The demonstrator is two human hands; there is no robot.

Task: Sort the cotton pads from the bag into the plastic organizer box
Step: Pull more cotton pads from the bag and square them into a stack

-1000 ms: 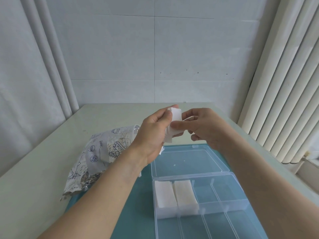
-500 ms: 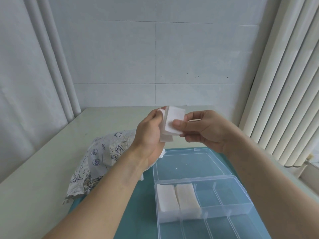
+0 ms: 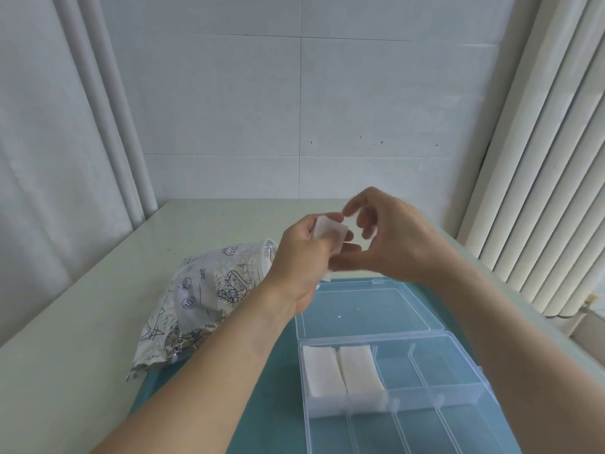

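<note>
"Date:" legible on the printed bag (image 3: 199, 299), lying left of the organizer box (image 3: 393, 381); other print too small to read. Left hand (image 3: 301, 257) gripped a small stack of cotton pads (image 3: 329, 232) above the open lid. Right hand (image 3: 389, 237) loosely curled, fingertips touching the stack. Two pads filled the far-left compartments. Box cut off at the bottom edge.

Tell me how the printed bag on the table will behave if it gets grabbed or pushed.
The bag is crumpled and creased, so it will likely flex and sag rather than lift stiffly. Its shiny film probably slips in the fingers and slides on the smooth table. It lies flat and slumped, so rolling or tipping seems unlikely.
</note>
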